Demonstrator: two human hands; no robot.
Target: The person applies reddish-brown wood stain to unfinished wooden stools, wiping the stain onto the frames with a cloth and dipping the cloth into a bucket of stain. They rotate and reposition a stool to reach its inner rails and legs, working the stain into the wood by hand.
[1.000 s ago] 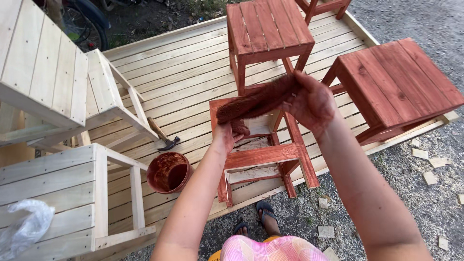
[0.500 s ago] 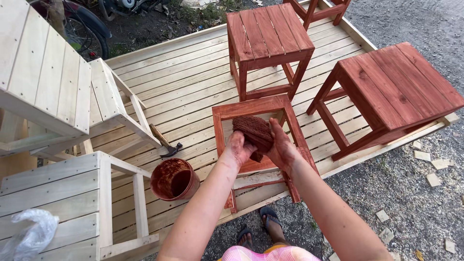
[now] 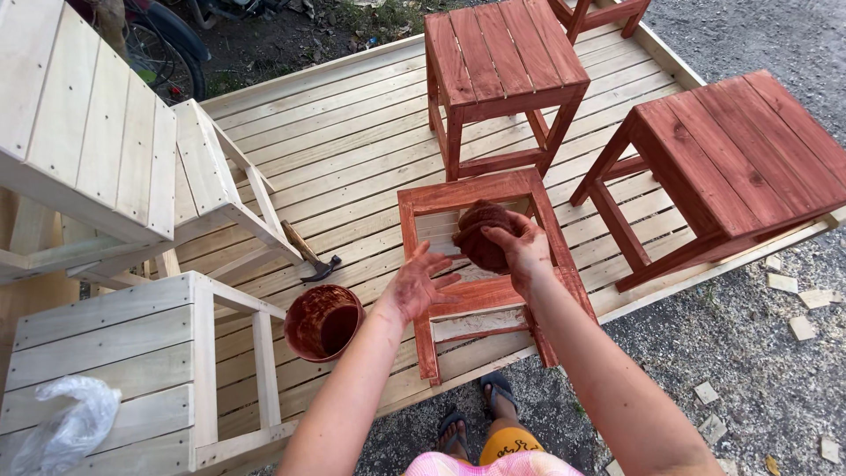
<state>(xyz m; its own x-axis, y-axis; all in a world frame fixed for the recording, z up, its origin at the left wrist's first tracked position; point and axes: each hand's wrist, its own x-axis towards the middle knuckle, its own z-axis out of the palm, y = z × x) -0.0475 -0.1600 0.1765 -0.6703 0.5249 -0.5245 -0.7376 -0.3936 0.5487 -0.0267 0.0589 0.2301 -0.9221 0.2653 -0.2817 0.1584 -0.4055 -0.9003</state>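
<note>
My right hand [image 3: 522, 249] grips a wadded, red-brown stained rag [image 3: 480, 234] over the open top of a partly stained wooden stool frame [image 3: 423, 198] that stands at the front edge of a wooden deck. Beside the rag hovers my left hand [image 3: 417, 284], stained reddish, holding nothing, with its fingers spread. A small round pot of red-brown stain [image 3: 322, 322] sits on the deck just left of the frame. My feet in sandals [image 3: 476, 410] show below.
Two stained red stools [image 3: 502, 62] [image 3: 749, 159] stand at the back and right. Unstained pale stools [image 3: 132, 344] [image 3: 79, 132] crowd the left. A hammer [image 3: 308, 256] lies on the deck planks [image 3: 352, 115]. Gravel with wood offcuts [image 3: 784, 308] lies to the right.
The rag, spread out and held high a second ago, has come down bunched over the frame. My left hand has let go of it and moved to the side.
</note>
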